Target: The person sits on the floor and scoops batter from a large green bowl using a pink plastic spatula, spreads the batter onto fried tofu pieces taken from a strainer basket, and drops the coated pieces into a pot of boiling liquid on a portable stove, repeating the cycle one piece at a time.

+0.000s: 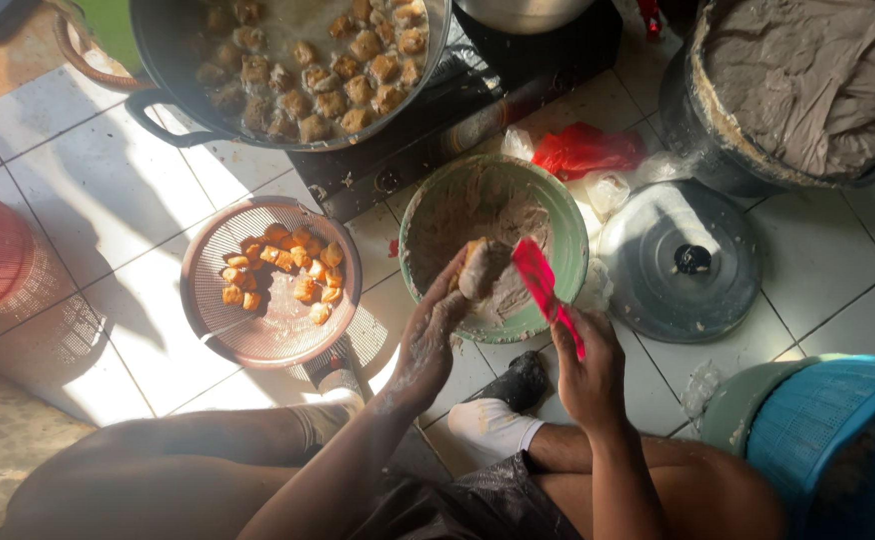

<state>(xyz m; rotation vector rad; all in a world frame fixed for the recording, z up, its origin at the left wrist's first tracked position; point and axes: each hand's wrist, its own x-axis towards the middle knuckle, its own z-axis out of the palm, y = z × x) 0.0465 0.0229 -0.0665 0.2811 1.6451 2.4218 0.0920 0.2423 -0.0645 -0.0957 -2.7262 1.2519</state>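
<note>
Your left hand (436,335) cups a pale piece of tofu (478,268) over the green bowl (566,215), fingers curled round it so the opening faces your other hand and any paste that falls lands back in the bowl. The hand is smeared with the same grey-brown paste (478,205) that coats the bowl's inside, which suggests you steady the filling with your fingers.

Your right hand (588,375) is closed on the handle of a red spatula (543,285), its blade tilted down toward the tofu piece and touching or just beside it; that angle suits pressing paste into the piece. Both grips are clamped, one on the tofu, one on the spatula.

You sit on the tiled floor (88,180) with the bowl between your feet, so everything stays near. To your left a brown strainer basket (213,300) holds a small heap of fried golden pieces, well apart from the wet paste. Ahead, a big dark pan (173,60) on a stove is full of pieces in oil. To the right a round metal lid (658,280) lies flat on the floor, beside a large pot (688,120) of grey dough, likely set off to keep that pot open. A blue basket (838,420) stands by your right knee.
</note>
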